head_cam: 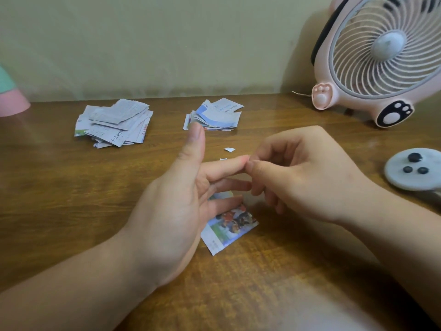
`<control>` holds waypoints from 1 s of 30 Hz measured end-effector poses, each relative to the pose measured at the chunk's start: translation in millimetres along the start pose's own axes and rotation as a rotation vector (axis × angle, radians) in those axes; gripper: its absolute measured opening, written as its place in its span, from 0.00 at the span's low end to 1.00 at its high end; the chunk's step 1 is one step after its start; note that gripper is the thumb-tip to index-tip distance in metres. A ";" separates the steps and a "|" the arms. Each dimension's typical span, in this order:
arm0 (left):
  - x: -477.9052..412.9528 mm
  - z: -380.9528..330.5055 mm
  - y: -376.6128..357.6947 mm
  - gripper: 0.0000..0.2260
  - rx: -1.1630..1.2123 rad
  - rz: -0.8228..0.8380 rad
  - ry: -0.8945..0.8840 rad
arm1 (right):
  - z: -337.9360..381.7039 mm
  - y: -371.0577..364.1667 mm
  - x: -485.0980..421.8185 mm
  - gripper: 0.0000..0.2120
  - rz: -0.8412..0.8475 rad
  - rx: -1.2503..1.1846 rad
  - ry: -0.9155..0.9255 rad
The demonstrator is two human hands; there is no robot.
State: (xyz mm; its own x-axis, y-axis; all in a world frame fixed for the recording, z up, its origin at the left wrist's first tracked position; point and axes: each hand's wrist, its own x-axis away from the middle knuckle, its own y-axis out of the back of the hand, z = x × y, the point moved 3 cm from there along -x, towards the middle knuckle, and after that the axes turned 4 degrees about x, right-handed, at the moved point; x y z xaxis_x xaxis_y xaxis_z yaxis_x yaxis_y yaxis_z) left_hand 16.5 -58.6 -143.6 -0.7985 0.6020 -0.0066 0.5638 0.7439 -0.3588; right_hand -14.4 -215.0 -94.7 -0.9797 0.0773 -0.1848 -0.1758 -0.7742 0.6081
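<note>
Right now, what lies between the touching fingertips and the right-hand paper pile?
Two tiny white paper scraps on the bare wooden table, seen in the head view.

Paper clipping (pixel 230 226) — colour photo face up, flat on table (pixel 71 187), skewed — top edge hidden beneath fingers (pixel 224 202).

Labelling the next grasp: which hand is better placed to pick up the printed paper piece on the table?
Left, probably: left hand is open, fingers just over the paper piece; right hand is curled at the left fingertip.
</note>
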 end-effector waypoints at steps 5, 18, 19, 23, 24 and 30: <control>1.6 -0.9 1.0 0.40 0.000 -0.008 -0.012 | -2.7 -0.8 -1.7 0.14 0.036 -0.104 -0.072; 1.7 -3.0 -0.4 0.39 0.000 -0.013 -0.024 | -6.9 -6.0 -3.4 0.09 0.100 -0.482 -0.129; 1.7 -2.8 0.0 0.39 -0.001 -0.016 -0.025 | -7.1 -6.3 -3.8 0.09 0.104 -0.498 -0.136; 1.9 -3.1 0.4 0.38 -0.010 -0.034 -0.034 | -7.0 -6.2 -4.2 0.09 0.118 -0.559 -0.162; 2.0 -3.3 0.5 0.38 -0.010 -0.036 -0.036 | -6.9 -6.4 -4.2 0.09 0.123 -0.571 -0.166; 1.6 -4.1 2.0 0.38 -0.016 -0.048 -0.034 | -6.8 -10.0 -3.4 0.08 0.137 -0.651 -0.198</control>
State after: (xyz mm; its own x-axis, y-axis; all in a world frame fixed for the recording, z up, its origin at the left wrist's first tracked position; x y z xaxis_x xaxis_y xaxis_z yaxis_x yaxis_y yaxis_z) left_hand 17.3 -55.0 -140.5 -0.8315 0.5551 -0.0218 0.5274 0.7765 -0.3449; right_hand -8.7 -211.8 -105.4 -0.9989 0.0178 0.0428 -0.0171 -0.9997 0.0176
